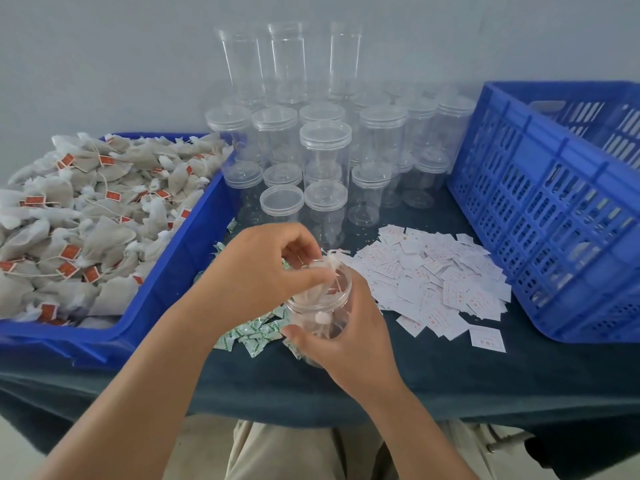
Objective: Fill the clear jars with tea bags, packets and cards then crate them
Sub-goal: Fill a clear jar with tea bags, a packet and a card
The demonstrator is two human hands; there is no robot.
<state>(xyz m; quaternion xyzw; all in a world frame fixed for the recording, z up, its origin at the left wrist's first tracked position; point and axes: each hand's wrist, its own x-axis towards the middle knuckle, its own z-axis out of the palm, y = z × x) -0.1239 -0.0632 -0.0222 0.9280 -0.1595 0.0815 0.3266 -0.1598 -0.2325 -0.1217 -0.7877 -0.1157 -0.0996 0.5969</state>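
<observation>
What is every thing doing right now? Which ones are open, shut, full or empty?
Held jar: lid off, partly filled.
Left hand: pinches a tea bag at that jar's mouth.
Right hand: grips that jar.
Spare jars in front: lids on, empty.
Tray: heaped with tea bags.
Crate: looks empty.
Cards: loose heap.
Packets: loose heap, partly hidden by the hands.

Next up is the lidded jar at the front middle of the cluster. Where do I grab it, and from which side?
Grip the front lidded jar round its clear wall just under the lid, coming from the near side. It stands upright with jars close on left, right and behind; only the side facing you looks free.
</observation>
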